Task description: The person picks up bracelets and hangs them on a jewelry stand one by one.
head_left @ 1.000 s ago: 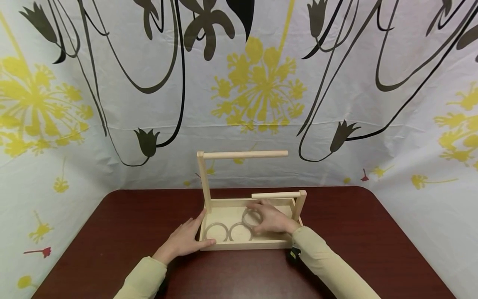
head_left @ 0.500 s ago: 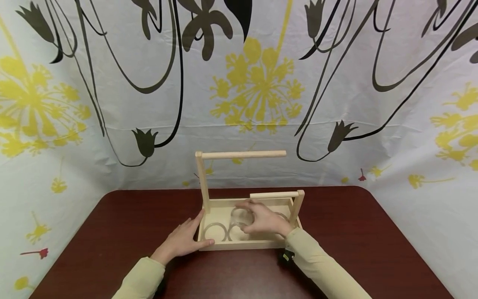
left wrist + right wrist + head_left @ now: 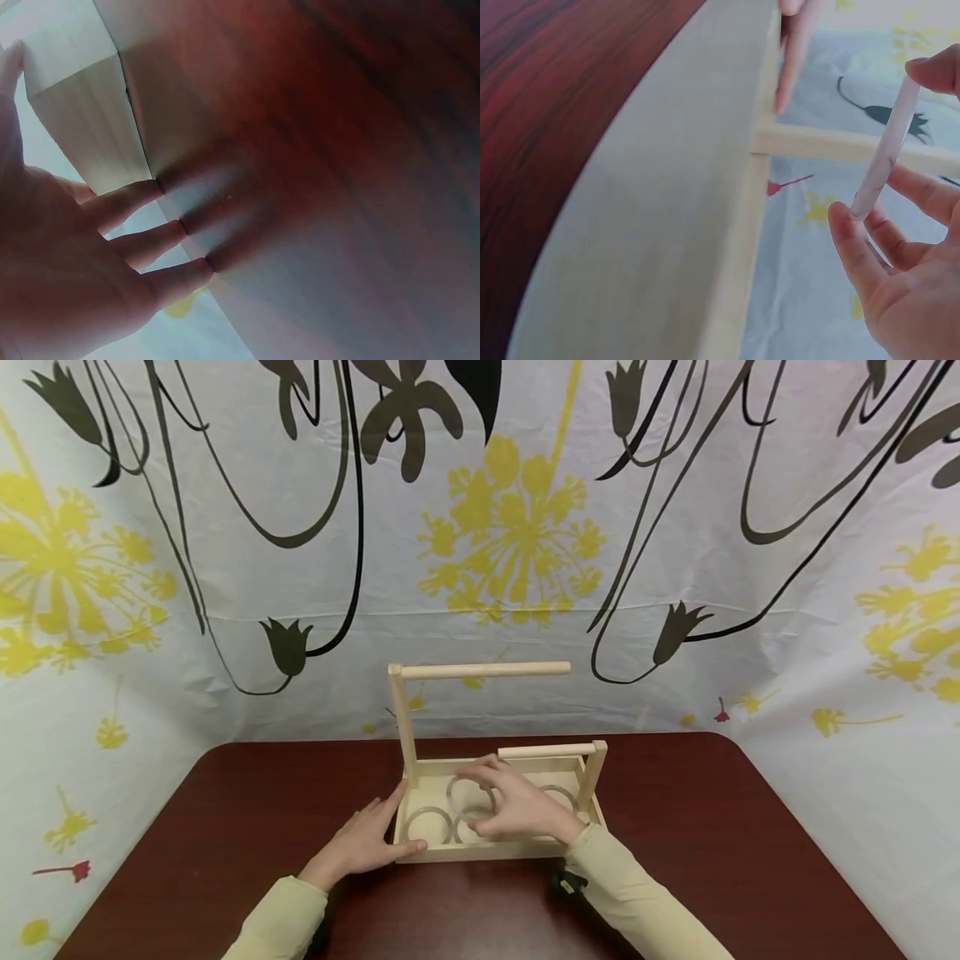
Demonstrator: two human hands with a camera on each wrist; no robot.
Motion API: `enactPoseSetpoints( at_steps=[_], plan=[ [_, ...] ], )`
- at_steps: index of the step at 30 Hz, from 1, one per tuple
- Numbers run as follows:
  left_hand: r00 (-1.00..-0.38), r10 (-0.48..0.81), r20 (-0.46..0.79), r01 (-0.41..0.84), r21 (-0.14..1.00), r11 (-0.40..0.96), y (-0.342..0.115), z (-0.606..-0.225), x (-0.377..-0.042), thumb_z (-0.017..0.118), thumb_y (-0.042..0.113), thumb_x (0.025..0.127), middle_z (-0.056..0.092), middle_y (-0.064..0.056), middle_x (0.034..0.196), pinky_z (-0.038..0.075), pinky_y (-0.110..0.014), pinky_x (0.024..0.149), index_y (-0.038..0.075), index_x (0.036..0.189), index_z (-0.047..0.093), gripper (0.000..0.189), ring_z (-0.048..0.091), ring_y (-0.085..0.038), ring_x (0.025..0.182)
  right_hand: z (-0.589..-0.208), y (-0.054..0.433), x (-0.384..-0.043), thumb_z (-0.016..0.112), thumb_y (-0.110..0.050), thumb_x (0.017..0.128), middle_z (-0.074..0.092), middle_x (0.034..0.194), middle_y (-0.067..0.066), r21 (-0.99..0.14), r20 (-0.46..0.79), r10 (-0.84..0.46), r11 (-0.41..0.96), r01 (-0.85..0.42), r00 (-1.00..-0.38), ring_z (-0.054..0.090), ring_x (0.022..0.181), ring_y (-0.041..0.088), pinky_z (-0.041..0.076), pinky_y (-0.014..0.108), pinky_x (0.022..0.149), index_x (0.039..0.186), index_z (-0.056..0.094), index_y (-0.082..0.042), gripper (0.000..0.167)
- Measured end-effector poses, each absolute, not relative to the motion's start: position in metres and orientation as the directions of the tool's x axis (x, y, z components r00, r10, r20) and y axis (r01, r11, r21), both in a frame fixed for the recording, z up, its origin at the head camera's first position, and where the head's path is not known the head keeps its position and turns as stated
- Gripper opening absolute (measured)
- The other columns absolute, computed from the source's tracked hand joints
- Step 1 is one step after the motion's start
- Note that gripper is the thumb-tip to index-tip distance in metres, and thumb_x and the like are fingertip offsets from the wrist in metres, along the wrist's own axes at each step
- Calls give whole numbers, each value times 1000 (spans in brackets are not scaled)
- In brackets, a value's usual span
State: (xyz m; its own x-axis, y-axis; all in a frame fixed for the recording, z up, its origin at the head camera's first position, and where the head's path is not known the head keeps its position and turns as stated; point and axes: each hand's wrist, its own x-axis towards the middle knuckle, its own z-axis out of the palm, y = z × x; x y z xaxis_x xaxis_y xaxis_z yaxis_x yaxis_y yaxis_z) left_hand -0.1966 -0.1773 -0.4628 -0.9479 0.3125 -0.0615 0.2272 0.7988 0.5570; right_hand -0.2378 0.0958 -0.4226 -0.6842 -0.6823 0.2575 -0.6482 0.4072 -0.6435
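In the head view a pale wooden tray holds several thin, pale, see-through rings. My right hand pinches one ring by its rim between thumb and fingertips, raised above the tray floor. Seen edge-on in the right wrist view, that ring spans from the thumb to the fingertips. Two more rings lie along the front: a left ring and a middle ring, partly behind the held one. A further ring is at the right, partly covered by my right hand. My left hand rests straight-fingered against the tray's left end.
A tall post rises at the tray's left end, bearing a long horizontal rod. The shorter right post carries a lower rod pointing left. The tray sits on a dark red table before a patterned cloth.
My right hand has shifted left with its ring, from beside the middle ring to over it. The ring at the right has come into sight. My left hand stays on the tray's end.
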Motion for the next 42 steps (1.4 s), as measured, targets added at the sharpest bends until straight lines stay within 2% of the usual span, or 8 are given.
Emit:
enactPoseSetpoints(
  at_steps=[8, 13, 18, 24, 32, 38, 42],
  plan=[
    [-950, 304, -73, 210, 573, 792, -180, -460, -198, 70, 59, 81, 39, -28, 144, 23, -68, 101, 5, 155, 19, 105, 29, -51, 133, -410, 92, -233, 77, -20, 71, 51, 115, -2, -629, 285, -702, 377, -680, -653, 55, 99, 19, 48, 33, 84, 137, 55, -17, 70],
    [-946, 318, -58, 222, 596, 771, -182, -459, -197, 71, 55, 82, 31, -25, 150, 21, -72, 99, 2, 154, 19, 104, 28, -52, 133, -404, 91, -229, 77, -18, 70, 50, 111, -6, -639, 312, -701, 345, -688, -641, 54, 96, 13, 50, 35, 83, 136, 56, -19, 70],
    [-945, 319, -68, 217, 601, 769, -183, -460, -194, 71, 55, 83, 28, -25, 152, 19, -74, 98, 1, 154, 18, 103, 26, -54, 133, -398, 92, -226, 77, -17, 72, 50, 111, -7, -674, 317, -711, 297, -676, -628, 54, 96, 11, 49, 30, 85, 136, 56, -23, 68],
    [-945, 313, -98, 195, 601, 775, -184, -463, -192, 70, 55, 83, 32, -28, 148, 18, -73, 98, 3, 155, 16, 104, 24, -54, 134, -386, 103, -220, 77, -14, 74, 50, 120, -2, -704, 303, -703, 290, -648, -643, 52, 101, 12, 48, 32, 90, 136, 55, -23, 67],
    [-940, 332, -75, 224, 598, 769, -179, -465, -194, 70, 57, 82, 34, -28, 147, 19, -73, 99, 4, 155, 16, 105, 26, -53, 134, -367, 128, -219, 77, -8, 75, 48, 127, 4, -694, 332, -664, 310, -650, -671, 56, 110, 22, 46, 36, 95, 138, 53, -21, 68],
    [-938, 339, -69, 237, 587, 774, -177, -463, -194, 70, 57, 81, 35, -28, 147, 20, -72, 99, 3, 155, 16, 106, 27, -53, 133, -357, 149, -225, 79, -9, 71, 48, 129, 1, -611, 410, -628, 349, -711, -661, 56, 110, 24, 48, 36, 92, 137, 54, -20, 72],
    [-941, 332, -68, 232, 585, 777, -177, -461, -192, 71, 58, 81, 37, -29, 145, 23, -69, 100, 3, 154, 19, 105, 29, -53, 132, -352, 160, -231, 80, -7, 70, 48, 128, 5, -575, 444, -613, 364, -732, -654, 54, 106, 23, 51, 39, 87, 137, 55, -14, 72]
  ],
)
